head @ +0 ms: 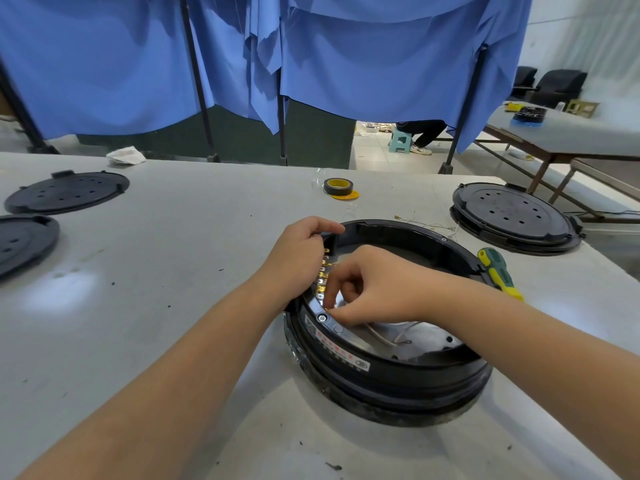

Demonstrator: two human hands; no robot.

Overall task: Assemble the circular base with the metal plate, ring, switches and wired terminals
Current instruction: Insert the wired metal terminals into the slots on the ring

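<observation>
Black base (398, 372) — left hand (298, 258) grasping rim, right hand (377, 289) pinching terminals (322, 271).

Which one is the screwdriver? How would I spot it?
Find the big black circular base that both hands are working in. Just past its right rim, on the grey table, lies the screwdriver. It is the only thing there with a green and yellow handle.
</observation>
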